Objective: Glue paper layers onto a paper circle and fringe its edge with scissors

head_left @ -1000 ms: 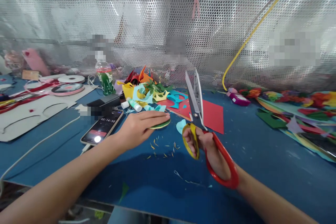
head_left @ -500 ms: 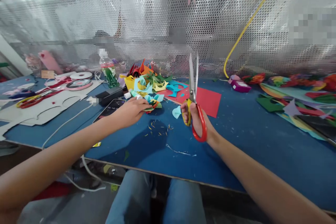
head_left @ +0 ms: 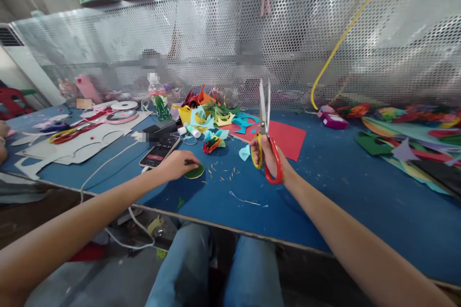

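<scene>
My left hand (head_left: 180, 165) is low over the blue table, its fingers closed on the edge of a round green piece (head_left: 195, 171) that looks like felt or paper. Held upright in my right hand (head_left: 267, 156) are scissors (head_left: 264, 127) with one yellow and one red handle loop, the blades pointing up and slightly parted. Just beyond my left hand lies a small multicoloured bundle (head_left: 212, 143). A light blue scrap (head_left: 245, 153) rests beside my right hand, and a red sheet (head_left: 286, 136) lies behind the scissors.
A phone (head_left: 160, 150) with a running timer and a glue stick (head_left: 192, 131) lie near my left hand. Colourful scraps (head_left: 201, 114) are heaped by a bottle (head_left: 159, 98). A perforated metal panel (head_left: 209, 33) closes the back. More cut sheets (head_left: 414, 148) lie at the right.
My left hand has moved left and nearer from the multicoloured bundle, which now lies on the table; the green piece shows in its fingers. My right hand still holds the scissors up.
</scene>
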Action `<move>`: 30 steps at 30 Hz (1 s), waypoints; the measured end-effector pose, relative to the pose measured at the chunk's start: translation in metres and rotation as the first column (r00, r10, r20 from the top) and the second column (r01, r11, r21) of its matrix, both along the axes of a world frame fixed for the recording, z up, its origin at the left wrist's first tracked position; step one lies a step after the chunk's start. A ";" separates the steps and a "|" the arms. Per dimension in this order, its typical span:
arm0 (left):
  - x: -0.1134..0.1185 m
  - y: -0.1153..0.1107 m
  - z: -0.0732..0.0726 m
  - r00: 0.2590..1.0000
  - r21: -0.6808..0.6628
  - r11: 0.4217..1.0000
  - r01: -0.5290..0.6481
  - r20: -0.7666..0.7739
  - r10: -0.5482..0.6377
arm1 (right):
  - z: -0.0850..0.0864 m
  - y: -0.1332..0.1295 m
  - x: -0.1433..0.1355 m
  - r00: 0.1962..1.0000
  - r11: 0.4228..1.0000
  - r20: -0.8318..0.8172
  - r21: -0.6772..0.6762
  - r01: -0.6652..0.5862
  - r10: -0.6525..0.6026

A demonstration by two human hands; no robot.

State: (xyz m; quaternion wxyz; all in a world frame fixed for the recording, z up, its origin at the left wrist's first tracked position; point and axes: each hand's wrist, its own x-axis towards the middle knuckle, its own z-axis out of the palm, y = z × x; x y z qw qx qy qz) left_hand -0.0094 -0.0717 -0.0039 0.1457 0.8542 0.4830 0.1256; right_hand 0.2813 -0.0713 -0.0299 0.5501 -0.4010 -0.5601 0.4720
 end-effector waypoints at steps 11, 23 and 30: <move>0.001 0.032 0.009 0.942 0.060 0.966 -0.252 0.244 0.231 | 0.033 -0.021 -0.002 0.904 0.911 -0.164 -0.064 -0.408 0.394; 0.084 -0.016 0.032 0.850 0.459 0.889 -0.015 0.473 -0.230 | 0.039 -0.040 -0.004 0.751 0.752 -0.346 -0.165 -0.638 0.562; 0.097 -0.016 0.020 0.637 0.459 0.886 0.059 0.666 -0.388 | 0.037 -0.037 -0.001 0.659 0.726 -0.488 -0.071 -0.683 0.572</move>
